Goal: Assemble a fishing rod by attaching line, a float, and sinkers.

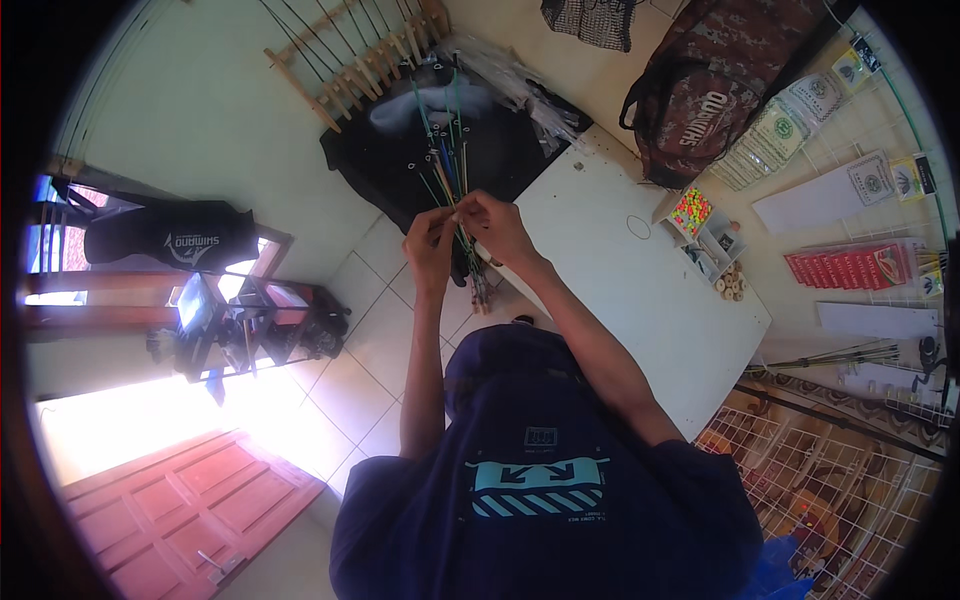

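Observation:
A bundle of thin fishing rods (444,155), green, blue and tan with small ring guides, lies on a black cloth (370,150) at the far end of the table. Its lower ends (481,294) stick out past the edge, below my hands. Right over the bundle, my left hand (430,243) and my right hand (496,228) come together with fingertips almost touching. Both are closed in a pinch. Whatever is between the fingers is too small to make out.
The white table (610,300) extends to my right, with a divided box of bright beads (692,212) by the wall. A camouflage rod bag (700,90) stands beyond it. Far left, a wooden rack (350,85) holds more rods. Packaged tackle (850,265) hangs on the right wall.

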Tool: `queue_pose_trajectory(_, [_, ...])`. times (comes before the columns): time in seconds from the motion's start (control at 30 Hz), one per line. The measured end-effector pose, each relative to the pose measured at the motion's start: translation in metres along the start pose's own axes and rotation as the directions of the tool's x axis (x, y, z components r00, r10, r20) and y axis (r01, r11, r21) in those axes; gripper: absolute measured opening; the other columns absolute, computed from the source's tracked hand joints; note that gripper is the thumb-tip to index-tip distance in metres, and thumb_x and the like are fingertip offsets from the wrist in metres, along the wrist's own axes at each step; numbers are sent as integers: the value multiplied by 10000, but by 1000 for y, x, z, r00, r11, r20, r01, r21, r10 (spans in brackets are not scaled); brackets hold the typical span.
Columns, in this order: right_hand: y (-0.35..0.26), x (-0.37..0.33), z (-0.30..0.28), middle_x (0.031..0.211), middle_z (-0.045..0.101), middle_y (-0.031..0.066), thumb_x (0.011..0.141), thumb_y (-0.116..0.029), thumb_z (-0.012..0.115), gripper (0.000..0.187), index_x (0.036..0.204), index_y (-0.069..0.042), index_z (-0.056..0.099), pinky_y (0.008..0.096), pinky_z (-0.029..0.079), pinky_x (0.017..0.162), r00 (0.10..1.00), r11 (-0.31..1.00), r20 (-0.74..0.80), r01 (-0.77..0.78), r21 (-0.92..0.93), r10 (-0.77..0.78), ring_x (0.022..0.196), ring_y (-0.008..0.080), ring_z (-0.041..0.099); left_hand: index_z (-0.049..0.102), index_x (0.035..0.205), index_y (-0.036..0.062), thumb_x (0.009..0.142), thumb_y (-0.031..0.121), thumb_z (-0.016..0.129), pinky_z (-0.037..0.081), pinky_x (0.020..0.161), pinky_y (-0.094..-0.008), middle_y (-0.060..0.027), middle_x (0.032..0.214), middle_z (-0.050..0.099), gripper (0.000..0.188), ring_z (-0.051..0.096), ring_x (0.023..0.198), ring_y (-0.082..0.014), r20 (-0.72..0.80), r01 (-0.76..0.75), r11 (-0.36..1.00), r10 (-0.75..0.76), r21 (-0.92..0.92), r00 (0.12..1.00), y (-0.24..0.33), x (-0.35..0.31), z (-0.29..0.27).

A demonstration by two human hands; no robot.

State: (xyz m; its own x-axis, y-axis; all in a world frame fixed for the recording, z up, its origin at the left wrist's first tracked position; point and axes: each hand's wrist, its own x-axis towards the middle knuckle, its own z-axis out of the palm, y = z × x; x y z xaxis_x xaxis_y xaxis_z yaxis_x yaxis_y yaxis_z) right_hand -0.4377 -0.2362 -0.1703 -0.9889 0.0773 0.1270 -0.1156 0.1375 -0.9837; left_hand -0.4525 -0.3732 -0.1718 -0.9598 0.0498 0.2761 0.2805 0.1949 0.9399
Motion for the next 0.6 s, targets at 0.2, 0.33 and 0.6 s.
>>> queue_pose_trajectory(0.2, [13,-14,6,898,678,165,837,6,655,161,967,27,563,333,565,798,994,998,-100,38,41,-34,883,240,701,659,995,-22,862,44,692,535,745,-264,-100,896,703,153,686,828,-154,35,40,999,-39,-20,999,-4,2,-2])
queue_pose_trajectory(0.33, [20,-19,11,889,673,162,820,-12,689,168,935,23,572,343,566,807,993,998,-105,60,-10,-60,857,230,697,668,1001,-20,863,55,694,528,736,-262,-102,904,709,159,688,834,-148,62,44,999,-42,-31,997,-5,2,-2])
queue_pose_trajectory(0.6, [4,-17,17,791,681,137,845,-56,693,132,862,26,591,326,555,749,984,995,-176,23,-95,-40,792,198,697,684,1018,2,897,70,656,519,738,-258,-74,878,701,141,662,821,-120,87,15,1000,-13,-17,996,-5,1,-4])
